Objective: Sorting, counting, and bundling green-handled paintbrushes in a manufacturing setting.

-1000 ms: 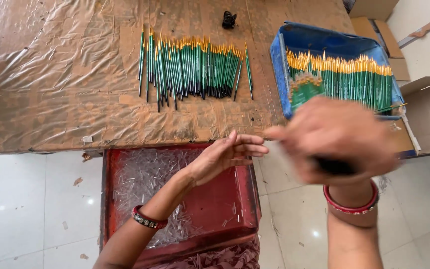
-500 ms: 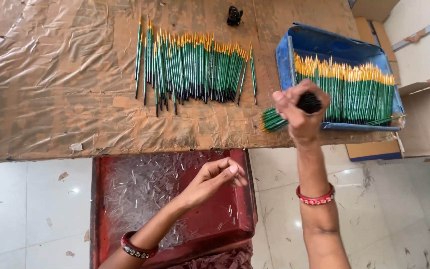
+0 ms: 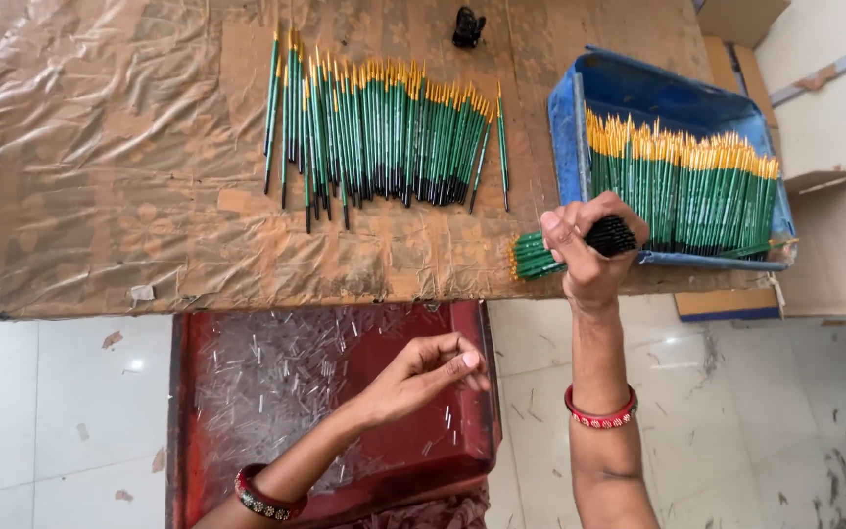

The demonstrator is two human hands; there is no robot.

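My right hand (image 3: 589,257) grips a bundle of green paintbrushes (image 3: 536,257) with yellow ends and black tips, held over the table's front edge beside the blue tray (image 3: 638,93). My left hand (image 3: 423,372) hovers above the red tray (image 3: 462,431), fingers pinched together; whether it holds anything is too small to tell. A row of green brushes (image 3: 384,132) lies spread on the plastic-covered table (image 3: 100,176). More brushes (image 3: 687,186) fill the blue tray.
The red tray holds several small clear tubes (image 3: 266,377). A small black object (image 3: 468,26) stands at the table's far edge. Cardboard boxes (image 3: 834,235) sit right of the blue tray. White tiled floor (image 3: 41,421) lies below.
My right hand has moved away from the camera to the table's edge with the brush bundle. My left hand has dropped lower over the red tray.
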